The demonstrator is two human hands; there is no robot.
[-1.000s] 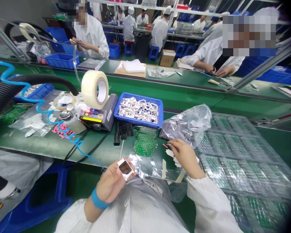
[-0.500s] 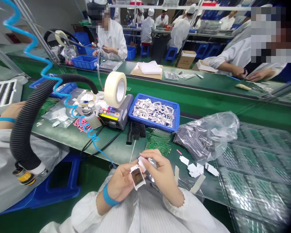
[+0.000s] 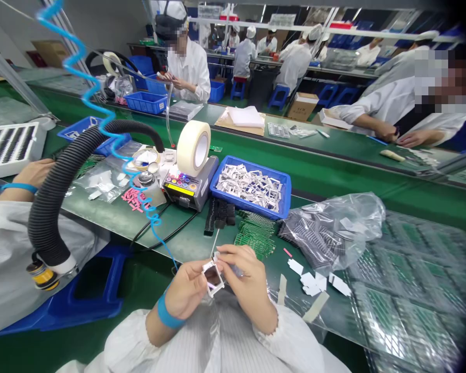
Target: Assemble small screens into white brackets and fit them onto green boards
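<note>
My left hand (image 3: 184,291) is closed around one side of a small white plastic frame (image 3: 218,286), tilted, with a dark, shiny window. My right hand (image 3: 245,277) is closed too, its fingertips pinched at the frame's upper right edge. A small white piece (image 3: 216,255) pokes out from those fingertips; most of it is covered by them. Just beyond the hands lie green circuit boards (image 3: 255,238) in a stack. Right of them are loose white cut-out sheets (image 3: 312,283) and a pink strip (image 3: 288,252).
A blue bin (image 3: 252,210) of white frames stands beside a tape dispenser (image 3: 190,194) bearing a tape roll (image 3: 184,147). A plastic bag (image 3: 334,228) and trays of boards (image 3: 407,290) fill the right. A black hose (image 3: 42,207) and coiled blue air line (image 3: 89,93) hang at left, near a co-worker's hand (image 3: 33,176).
The frame has turned and moved slightly left in my left hand. My right hand has come in against its upper edge, and the white sheet it held now shows much less.
</note>
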